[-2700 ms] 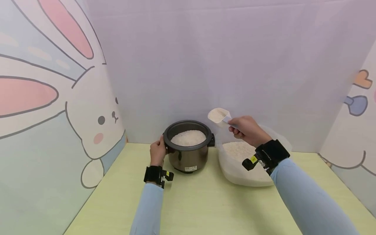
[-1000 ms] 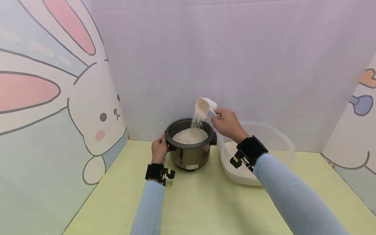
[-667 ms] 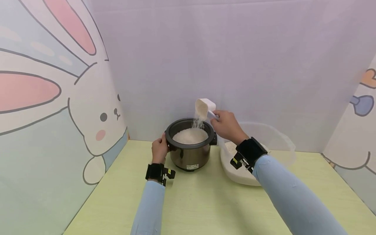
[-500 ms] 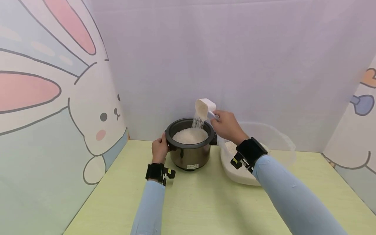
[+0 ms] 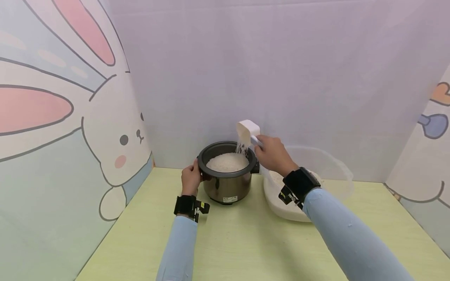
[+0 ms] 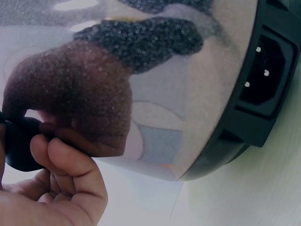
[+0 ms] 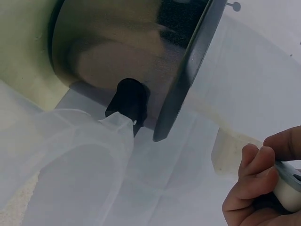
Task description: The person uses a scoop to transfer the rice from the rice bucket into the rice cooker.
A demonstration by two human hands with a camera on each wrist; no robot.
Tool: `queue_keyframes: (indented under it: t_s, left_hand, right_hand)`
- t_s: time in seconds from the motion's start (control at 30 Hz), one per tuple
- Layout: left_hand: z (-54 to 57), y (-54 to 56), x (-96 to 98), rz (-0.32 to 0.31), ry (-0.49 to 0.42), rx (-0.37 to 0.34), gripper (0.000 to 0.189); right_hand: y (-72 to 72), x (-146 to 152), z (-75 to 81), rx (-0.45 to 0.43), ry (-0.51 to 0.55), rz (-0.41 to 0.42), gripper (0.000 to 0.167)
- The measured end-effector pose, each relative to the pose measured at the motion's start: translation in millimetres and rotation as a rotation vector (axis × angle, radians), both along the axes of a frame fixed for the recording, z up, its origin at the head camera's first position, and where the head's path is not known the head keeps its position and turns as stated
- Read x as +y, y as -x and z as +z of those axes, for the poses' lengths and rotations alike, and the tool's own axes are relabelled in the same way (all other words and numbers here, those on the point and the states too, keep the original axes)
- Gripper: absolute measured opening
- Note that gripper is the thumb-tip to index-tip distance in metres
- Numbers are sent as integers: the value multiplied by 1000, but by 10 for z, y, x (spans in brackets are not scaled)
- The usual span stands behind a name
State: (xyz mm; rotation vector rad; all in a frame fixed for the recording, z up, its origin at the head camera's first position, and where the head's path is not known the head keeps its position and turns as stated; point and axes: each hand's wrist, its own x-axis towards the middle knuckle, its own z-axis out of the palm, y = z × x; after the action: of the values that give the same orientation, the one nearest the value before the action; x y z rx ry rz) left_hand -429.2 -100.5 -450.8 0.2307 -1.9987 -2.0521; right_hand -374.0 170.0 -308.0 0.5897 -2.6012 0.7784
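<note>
A dark metallic rice cooker (image 5: 227,185) stands on the table with its lid off, and white rice (image 5: 227,162) lies heaped inside. My left hand (image 5: 191,179) grips the black side handle (image 6: 21,143) on its left, fingers curled under it in the left wrist view. With my right hand (image 5: 273,153) I hold a white measuring scoop (image 5: 250,128) by its handle. The scoop is tipped over the cooker's right rim, and grains stream from it into the pot. In the right wrist view the scoop (image 7: 230,151) shows beside my fingers, its mouth toward the cooker.
A translucent plastic container (image 5: 286,208) of rice stands right of the cooker, partly hidden behind my right forearm. Its raised edge comes close to the cooker's right handle (image 7: 127,101). Behind is a pale curtain wall (image 5: 197,78); a rabbit-print panel (image 5: 105,148) borders the left.
My right hand has brought the full scoop left from over the container and tipped it above the cooker. Lately it has shifted slightly right and down, pouring. My left hand stays on the handle.
</note>
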Motion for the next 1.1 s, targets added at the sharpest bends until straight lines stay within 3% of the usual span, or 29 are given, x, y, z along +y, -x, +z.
queue_keyframes:
  t_s: [0.5, 0.73, 1.1]
  left_hand:
    - [1, 4, -2, -1, 9, 8, 48]
    - [-4, 17, -22, -1, 12, 8, 48]
    - [-21, 21, -1, -10, 16, 1, 47]
  right_hand:
    - [-27, -26, -92, 42, -53, 23, 19]
    - [-35, -37, -151, 39, -77, 34, 22]
    - [-45, 15, -265, 90, -190, 37, 15]
